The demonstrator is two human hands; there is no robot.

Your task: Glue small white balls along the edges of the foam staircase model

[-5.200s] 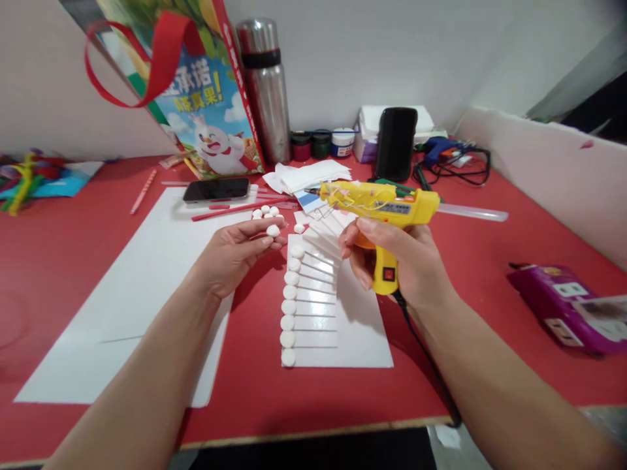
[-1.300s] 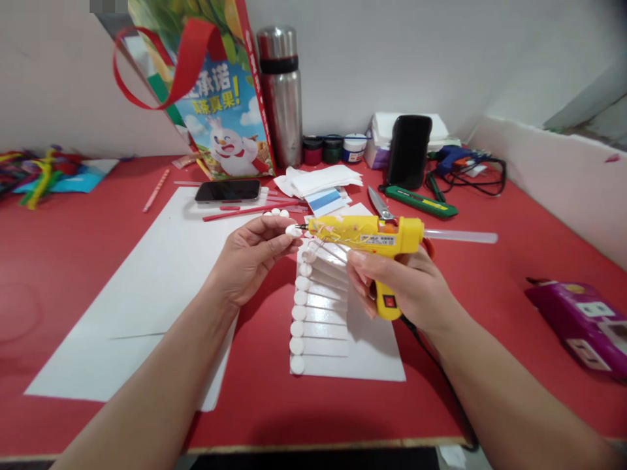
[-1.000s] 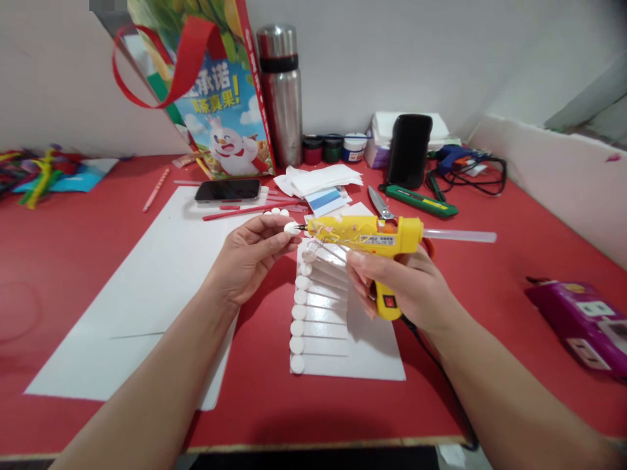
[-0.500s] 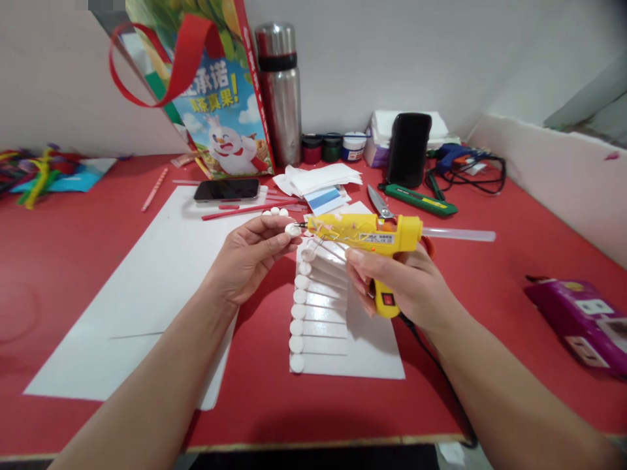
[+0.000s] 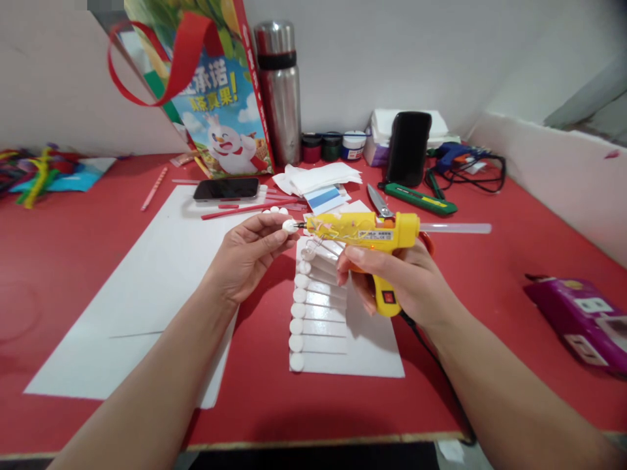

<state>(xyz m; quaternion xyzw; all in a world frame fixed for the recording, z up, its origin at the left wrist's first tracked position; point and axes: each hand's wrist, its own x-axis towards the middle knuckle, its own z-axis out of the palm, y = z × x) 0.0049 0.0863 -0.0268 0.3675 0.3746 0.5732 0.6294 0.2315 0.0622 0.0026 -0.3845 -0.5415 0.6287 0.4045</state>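
Between the thumb and fingers of my left hand [image 5: 252,251] is a small white disc [image 5: 289,226]. My right hand [image 5: 406,277] is wrapped round the grip of a yellow hot glue gun [image 5: 350,228], whose nozzle tip meets the disc. A clear glue stick [image 5: 455,228] juts out of the gun's back. Below the gun lies a white card [image 5: 372,346] with white strips [image 5: 326,313] across it and a column of white discs [image 5: 296,326] along its left edge. The gun and my right hand hide the card's upper part.
A large white sheet [image 5: 142,281] lies at left, a phone [image 5: 226,189] on its far end. Behind are scissors [image 5: 379,201], a green utility knife [image 5: 418,198], paint jars [image 5: 332,147], a steel flask [image 5: 279,98] and a gift bag [image 5: 220,104]. A purple pack [image 5: 578,320] lies at right.
The disc and the glue gun have shifted slightly left together, the nozzle still at the disc. The glue stick has moved left with the gun. Both hands keep their hold.
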